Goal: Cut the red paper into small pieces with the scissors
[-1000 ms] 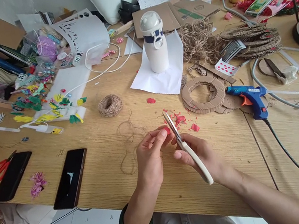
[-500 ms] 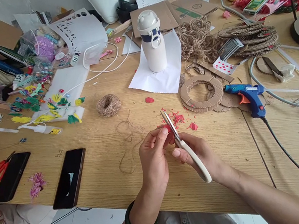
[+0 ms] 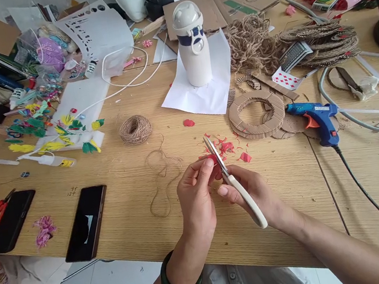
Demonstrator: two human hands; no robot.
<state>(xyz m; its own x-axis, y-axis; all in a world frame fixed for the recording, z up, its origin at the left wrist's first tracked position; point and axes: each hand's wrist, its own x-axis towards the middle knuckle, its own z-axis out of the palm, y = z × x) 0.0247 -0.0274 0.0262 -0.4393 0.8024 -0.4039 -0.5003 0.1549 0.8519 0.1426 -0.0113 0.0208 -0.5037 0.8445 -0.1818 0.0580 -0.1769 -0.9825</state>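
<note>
My left hand (image 3: 196, 192) pinches a small red piece (image 3: 212, 158), paper or cloth, between thumb and fingers. My right hand (image 3: 249, 190) is closed round the white handle of a pair of scissors (image 3: 245, 200). The blades point up and away, close against the red piece; whether they bite into it is hard to see. Just beyond the blades lie red scraps (image 3: 225, 148) on the table, with a larger red scrap (image 3: 245, 157) to their right. A red petal-shaped piece (image 3: 188, 123) rests farther off.
Left of my hands are a loose twine strand (image 3: 162, 199), a twine ball (image 3: 135, 130) and a phone (image 3: 86, 223). A cardboard ring (image 3: 237, 127) and a blue glue gun (image 3: 315, 117) with its cord lie right. A white bottle (image 3: 195, 59) stands behind on paper. Another person sits at far left.
The view has shifted slightly. My hands keep nearly the same pose, with the scissors still at the red piece, and nothing has been let go or picked up.
</note>
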